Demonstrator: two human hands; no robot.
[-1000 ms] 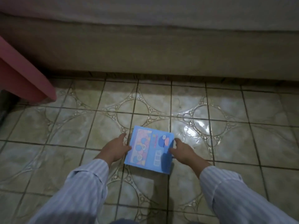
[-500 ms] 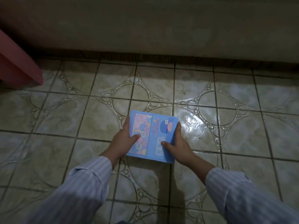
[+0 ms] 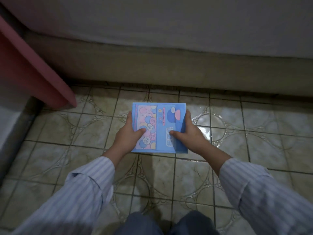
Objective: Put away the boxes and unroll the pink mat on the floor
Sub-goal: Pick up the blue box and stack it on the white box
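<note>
The blue box [image 3: 159,128] sits between two hands, its flat printed face turned up to the camera, over the tiled floor [image 3: 237,136]. Left thumb [image 3: 138,132] lies across the near left part of the lid, right on the pink and blue bubble print, while the other fingers run along the left edge and curl under out of sight. Right thumb [image 3: 175,133] presses the lid near the middle, and the right fingers wrap the right edge the same way. So the left hand [image 3: 126,138] and right hand [image 3: 189,134] both clamp the box, one on each side. Whether its underside touches the tiles, I cannot tell.

Out from the wrists come striped light sleeves [image 3: 88,189], reaching from the near corners, and between them at the near edge a pair of dark blue knees [image 3: 140,224]. Far beyond the box runs the long beige side of a bed or sofa base [image 3: 169,70], with pale fabric on top. At the far left, a pink roll [image 3: 28,68] slants down toward the floor, its end just above the tiles, well apart from the box.
</note>
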